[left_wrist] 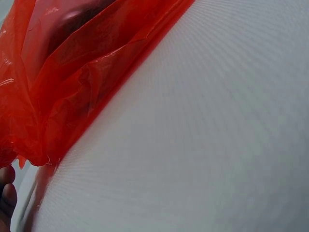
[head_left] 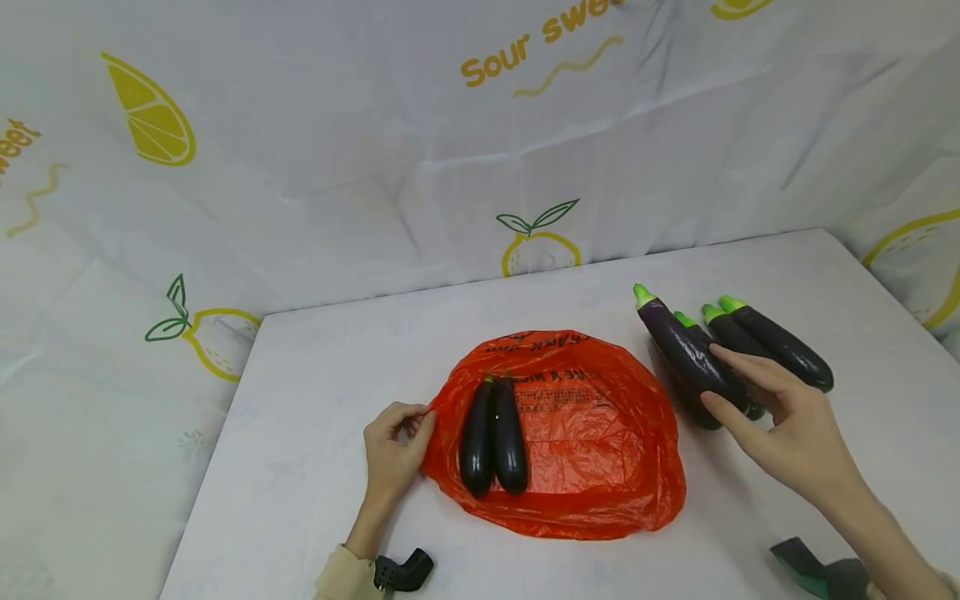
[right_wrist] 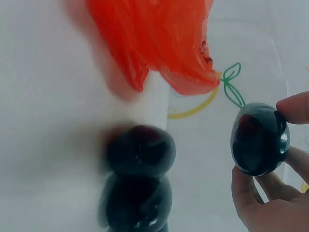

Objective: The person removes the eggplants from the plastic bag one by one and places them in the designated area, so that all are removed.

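Observation:
A red plastic bag (head_left: 592, 467) lies spread with its mouth facing up, and two dark eggplants (head_left: 511, 442) lie side by side in its left part. My left hand (head_left: 395, 446) pinches the bag's left rim; in the left wrist view only its fingertips (left_wrist: 8, 193) show at the lower left edge. To the right of the bag, my right hand (head_left: 798, 429) holds another eggplant (head_left: 686, 350) between thumb and fingers, its green stem pointing away. The right wrist view shows this eggplant (right_wrist: 260, 140) end-on and raised off the table.
Several more eggplants (head_left: 783, 342) lie on the right side of the white table (head_left: 315, 375), partly behind the held one. A white cloth (head_left: 337, 167) printed with lemons hangs behind the table. Black straps (head_left: 405, 572) are on both wrists.

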Tool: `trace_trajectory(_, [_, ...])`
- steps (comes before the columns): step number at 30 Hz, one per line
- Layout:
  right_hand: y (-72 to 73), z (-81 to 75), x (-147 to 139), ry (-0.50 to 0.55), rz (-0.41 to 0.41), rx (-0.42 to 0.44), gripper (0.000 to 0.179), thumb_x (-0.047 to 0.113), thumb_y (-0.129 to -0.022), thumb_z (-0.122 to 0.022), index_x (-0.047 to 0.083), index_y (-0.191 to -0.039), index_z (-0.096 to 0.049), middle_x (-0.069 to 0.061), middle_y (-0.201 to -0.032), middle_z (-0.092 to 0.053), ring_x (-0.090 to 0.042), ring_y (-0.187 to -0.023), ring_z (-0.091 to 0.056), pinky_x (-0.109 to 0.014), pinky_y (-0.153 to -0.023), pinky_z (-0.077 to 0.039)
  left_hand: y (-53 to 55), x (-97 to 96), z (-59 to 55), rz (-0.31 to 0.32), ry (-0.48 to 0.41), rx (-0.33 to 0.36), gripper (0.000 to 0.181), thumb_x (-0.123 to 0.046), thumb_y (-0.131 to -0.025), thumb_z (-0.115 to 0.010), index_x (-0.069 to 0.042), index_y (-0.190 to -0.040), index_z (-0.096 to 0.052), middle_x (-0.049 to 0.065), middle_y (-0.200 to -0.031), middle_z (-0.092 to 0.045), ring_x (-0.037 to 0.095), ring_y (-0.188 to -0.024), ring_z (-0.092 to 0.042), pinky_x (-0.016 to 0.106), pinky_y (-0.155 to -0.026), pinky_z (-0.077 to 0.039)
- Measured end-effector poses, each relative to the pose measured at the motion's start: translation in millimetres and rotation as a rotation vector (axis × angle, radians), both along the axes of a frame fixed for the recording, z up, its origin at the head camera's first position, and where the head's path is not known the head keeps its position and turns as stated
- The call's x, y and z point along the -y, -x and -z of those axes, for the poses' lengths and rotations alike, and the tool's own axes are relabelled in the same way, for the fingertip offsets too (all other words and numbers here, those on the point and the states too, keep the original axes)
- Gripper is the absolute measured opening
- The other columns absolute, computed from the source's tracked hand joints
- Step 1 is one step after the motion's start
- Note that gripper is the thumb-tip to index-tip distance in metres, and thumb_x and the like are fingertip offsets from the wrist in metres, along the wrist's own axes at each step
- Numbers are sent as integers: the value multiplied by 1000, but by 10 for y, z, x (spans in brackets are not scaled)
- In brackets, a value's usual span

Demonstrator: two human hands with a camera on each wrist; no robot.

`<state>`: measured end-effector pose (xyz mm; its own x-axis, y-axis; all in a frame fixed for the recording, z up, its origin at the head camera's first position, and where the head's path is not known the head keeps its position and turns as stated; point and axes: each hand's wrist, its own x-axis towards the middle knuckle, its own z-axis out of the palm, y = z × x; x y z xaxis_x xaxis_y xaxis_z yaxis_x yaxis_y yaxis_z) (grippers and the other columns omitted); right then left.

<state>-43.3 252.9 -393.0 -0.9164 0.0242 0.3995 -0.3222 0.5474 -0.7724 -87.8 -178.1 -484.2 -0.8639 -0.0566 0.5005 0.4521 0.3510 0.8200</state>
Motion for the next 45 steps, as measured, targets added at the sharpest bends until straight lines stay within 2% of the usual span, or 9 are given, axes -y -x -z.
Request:
trace_trajectory(6, [61, 5, -163, 11, 45, 28, 59, -10, -82, -75, 3, -138, -62, 34, -126, -56, 17, -105, -53, 5, -86, -42, 1, -21, -13, -23, 13, 6, 12, 11, -83, -74, 0, -89, -75, 13, -71, -64, 6, -67, -54, 11, -63, -47])
trace_trajectory(14, [134, 34, -403, -23, 131, 62, 56, -2, -86, -75, 7, -140, -61, 34, -122, -53, 24, -99, -49, 6, -82, -40, -48, -85, -141, -35, 21, 6, 10, 16, -80, -71, 8, -86, -73, 20, -69, -63, 13, -64, -53, 10, -62, -46])
trace_trajectory(20, [189, 67, -548, -13, 147, 77, 55, -2, -87, -74, -1, -140, -59, 40, -116, -50, 25, -100, -50, 7, -82, -40, -19, -34, -45, -38, 34, 4, 12, 13, -82, -73, 2, -87, -75, 15, -70, -65, 11, -65, -54, 10, -62, -47])
trace_trajectory(24, [220, 79, -645, 0, 156, 94, 55, -1, -88, -73, 2, -141, -59, 39, -116, -50, 22, -99, -51, 7, -82, -40, -4, 2, -5, -15, 31, 0, 11, 7, -85, -74, -3, -89, -76, 11, -71, -65, 8, -66, -55, 12, -63, -49])
trace_trajectory(29, [263, 90, -756, 10, 175, 80, 55, -3, -87, -72, 4, -140, -61, 41, -112, -52, 24, -95, -53, 6, -77, -41, -2, 3, -3, -9, 27, 3, 9, 4, -86, -74, -3, -90, -76, 10, -71, -66, 7, -66, -55, 12, -63, -49])
trace_trajectory(34, [291, 110, -868, -16, 226, 122, 56, 1, -90, -70, 12, -143, -60, 43, -112, -46, 27, -94, -48, 6, -73, -40, -6, -9, -9, -29, 37, 20, 11, 9, -84, -74, -1, -88, -76, 13, -71, -66, 7, -67, -55, 11, -63, -48])
trace_trajectory(38, [320, 122, -953, -61, 272, 165, 54, 8, -93, -68, 13, -146, -57, 44, -112, -42, 28, -93, -43, 6, -72, -38, -23, -44, -72, -36, 40, 12, 11, 13, -82, -72, 3, -87, -74, 17, -70, -65, 11, -65, -54, 10, -62, -46])
trace_trajectory(43, [356, 156, -1035, -105, 334, 229, 54, 15, -96, -65, 10, -149, -53, 36, -125, -44, 28, -89, -37, 5, -67, -36, -65, -99, -197, -25, 27, 8, 10, 16, -82, -70, 7, -86, -73, 19, -69, -64, 11, -65, -53, 11, -62, -47])
trace_trajectory(45, [369, 165, -1052, -103, 348, 252, 55, 15, -97, -63, 6, -149, -51, 19, -141, -50, 27, -87, -35, 4, -65, -37, -60, -92, -176, -27, 25, 11, 11, 15, -82, -71, 6, -86, -73, 18, -69, -64, 9, -65, -53, 10, -62, -47])
